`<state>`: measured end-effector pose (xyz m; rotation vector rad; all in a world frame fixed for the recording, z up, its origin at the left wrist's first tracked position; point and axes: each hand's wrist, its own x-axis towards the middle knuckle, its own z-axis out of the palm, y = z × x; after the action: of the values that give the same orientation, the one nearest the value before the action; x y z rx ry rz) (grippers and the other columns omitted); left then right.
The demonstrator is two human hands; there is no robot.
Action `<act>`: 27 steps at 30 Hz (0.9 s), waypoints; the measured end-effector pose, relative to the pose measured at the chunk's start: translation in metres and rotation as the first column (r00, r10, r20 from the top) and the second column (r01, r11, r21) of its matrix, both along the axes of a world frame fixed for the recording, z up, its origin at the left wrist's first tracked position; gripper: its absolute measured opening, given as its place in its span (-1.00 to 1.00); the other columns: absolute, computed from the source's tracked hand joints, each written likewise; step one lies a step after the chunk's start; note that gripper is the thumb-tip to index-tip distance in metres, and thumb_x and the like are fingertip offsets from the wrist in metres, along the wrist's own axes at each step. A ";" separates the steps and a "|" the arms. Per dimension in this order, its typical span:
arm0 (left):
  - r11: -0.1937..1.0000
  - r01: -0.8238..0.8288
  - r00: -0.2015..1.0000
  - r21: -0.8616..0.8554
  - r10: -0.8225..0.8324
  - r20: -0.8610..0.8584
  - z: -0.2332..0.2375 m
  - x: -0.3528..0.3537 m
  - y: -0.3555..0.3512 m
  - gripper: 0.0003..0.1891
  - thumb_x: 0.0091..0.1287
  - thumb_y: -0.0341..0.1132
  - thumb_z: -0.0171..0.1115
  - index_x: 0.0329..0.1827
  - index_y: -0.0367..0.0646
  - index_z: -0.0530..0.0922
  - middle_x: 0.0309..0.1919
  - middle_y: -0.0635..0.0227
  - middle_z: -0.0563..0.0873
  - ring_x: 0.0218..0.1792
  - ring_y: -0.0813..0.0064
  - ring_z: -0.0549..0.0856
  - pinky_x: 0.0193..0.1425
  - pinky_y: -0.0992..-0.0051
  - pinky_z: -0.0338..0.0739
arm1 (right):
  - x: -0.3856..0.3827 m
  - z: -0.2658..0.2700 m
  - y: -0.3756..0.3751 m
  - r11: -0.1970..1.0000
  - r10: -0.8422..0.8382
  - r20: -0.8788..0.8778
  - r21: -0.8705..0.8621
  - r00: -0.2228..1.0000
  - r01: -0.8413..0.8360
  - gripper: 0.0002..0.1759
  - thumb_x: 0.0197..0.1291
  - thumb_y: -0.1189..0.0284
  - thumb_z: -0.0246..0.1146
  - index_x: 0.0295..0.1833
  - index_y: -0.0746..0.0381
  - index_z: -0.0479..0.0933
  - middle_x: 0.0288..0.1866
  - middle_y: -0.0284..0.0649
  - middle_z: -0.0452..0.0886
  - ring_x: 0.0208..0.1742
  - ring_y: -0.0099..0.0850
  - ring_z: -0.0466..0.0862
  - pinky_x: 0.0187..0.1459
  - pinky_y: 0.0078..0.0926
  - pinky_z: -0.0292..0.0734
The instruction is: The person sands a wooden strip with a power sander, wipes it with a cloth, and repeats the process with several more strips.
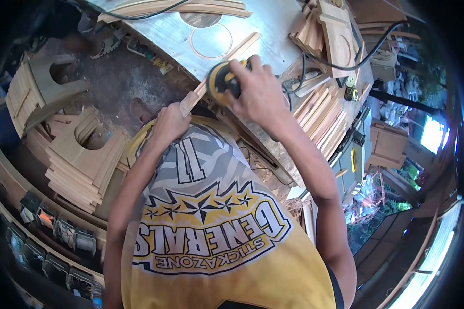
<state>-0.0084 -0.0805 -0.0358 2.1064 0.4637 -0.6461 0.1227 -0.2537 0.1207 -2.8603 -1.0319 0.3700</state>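
My right hand [255,90] is wrapped round a yellow and black power sander [217,82], which rests on a narrow wooden strip [244,45]. The near end of that strip is gripped by my left hand [174,121], close to my body at the table's edge. The strip lies slantwise, its far end on the metal-topped table [183,38]. The sander hides the strip's middle part and its own underside. Just beyond it, a thin ring outline [211,40] shows on the tabletop.
Curved wooden pieces [180,9] lie at the table's far edge. Stacked wooden strips [319,116] and cut panels [337,33] stand to the right, with a black cable [366,63] looping over. Panel stacks with round cut-outs [80,159] are on the left. Behind them are several bins [67,232].
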 end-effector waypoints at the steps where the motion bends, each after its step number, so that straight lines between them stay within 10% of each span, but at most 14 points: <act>1: 1.000 -0.014 1.000 -0.001 0.014 -0.006 -0.002 0.002 0.002 -0.63 0.30 -0.23 0.36 0.02 -0.36 0.71 -0.08 -0.32 0.76 0.06 -0.29 0.73 0.20 -0.06 0.61 | -0.001 -0.002 0.005 1.000 0.014 -0.006 -0.001 1.000 -0.014 -0.48 0.11 0.28 0.49 0.17 0.09 0.51 -0.04 0.08 0.53 -0.11 0.10 0.69 -0.15 0.03 0.68; 14: 0.995 0.089 0.995 -0.046 -0.092 -0.047 -0.008 0.022 0.003 -0.60 0.20 -0.28 0.49 0.03 -0.35 0.72 -0.03 -0.22 0.79 0.08 -0.21 0.77 0.21 0.01 0.65 | 0.001 0.000 0.013 0.999 0.049 0.006 0.002 0.999 -0.049 -0.46 0.15 0.30 0.46 0.24 0.09 0.49 -0.01 0.14 0.50 -0.08 0.16 0.65 -0.13 0.06 0.65; 18: 0.947 0.257 0.873 0.194 -0.313 0.375 -0.010 0.025 -0.006 -0.14 0.14 -0.45 0.36 0.59 0.37 0.39 0.05 -0.06 0.79 0.06 -0.09 0.78 0.08 0.02 0.70 | 0.016 -0.002 -0.005 0.996 -0.071 -0.027 -0.058 0.997 0.069 -0.13 0.17 0.26 0.47 0.57 0.23 0.31 0.21 0.29 0.49 0.09 0.25 0.57 0.10 0.15 0.58; 22: 0.994 0.113 0.993 -0.011 -0.113 0.018 -0.011 0.038 -0.010 -0.58 0.22 -0.24 0.41 0.08 -0.31 0.71 0.02 -0.26 0.76 0.12 -0.21 0.74 0.26 -0.04 0.64 | -0.001 0.001 0.007 0.998 0.056 -0.026 0.034 0.998 -0.055 -0.25 0.00 0.23 0.55 0.34 0.07 0.46 0.11 0.16 0.49 -0.05 0.19 0.63 -0.07 0.14 0.64; 27: 0.995 0.103 0.991 -0.004 -0.103 -0.081 0.009 0.031 0.006 -0.52 0.23 -0.16 0.47 0.10 -0.34 0.70 0.04 -0.28 0.76 0.16 -0.22 0.73 0.26 -0.04 0.63 | 0.030 -0.001 0.000 0.993 -0.086 0.014 0.086 0.996 0.085 -0.34 -0.05 0.23 0.56 0.20 0.03 0.49 0.09 0.10 0.49 -0.04 0.19 0.65 -0.11 0.09 0.67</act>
<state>0.0226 -0.0742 -0.0269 2.1214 0.4010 -0.7932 0.1523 -0.2532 0.1194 -2.8253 -0.9011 0.2876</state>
